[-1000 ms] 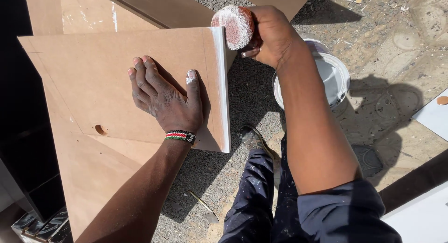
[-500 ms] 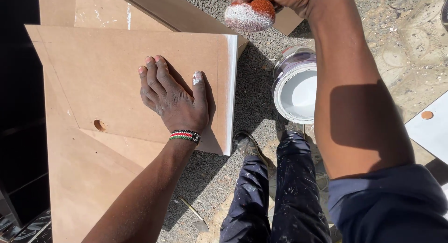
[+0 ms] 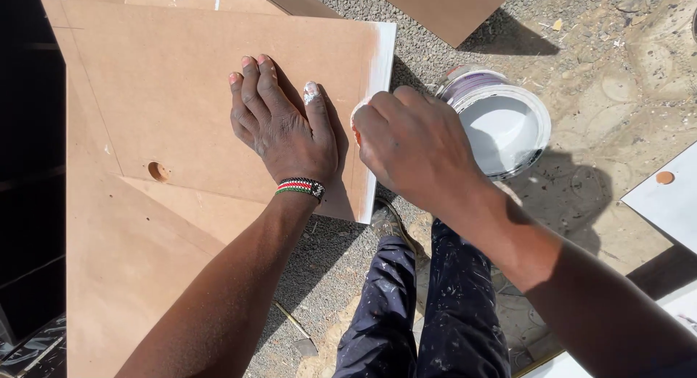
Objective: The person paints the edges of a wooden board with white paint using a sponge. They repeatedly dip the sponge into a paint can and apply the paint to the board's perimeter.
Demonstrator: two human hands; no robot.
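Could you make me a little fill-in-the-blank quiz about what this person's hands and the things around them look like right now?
1. The left hand lies flat on a brown ____.
2. The open paint can holds ____ paint.
3. The beaded bracelet sits on the ____ wrist.
4. The right hand is closed at the board's ____ edge, beside the can.

Missing words: board; white; left; right
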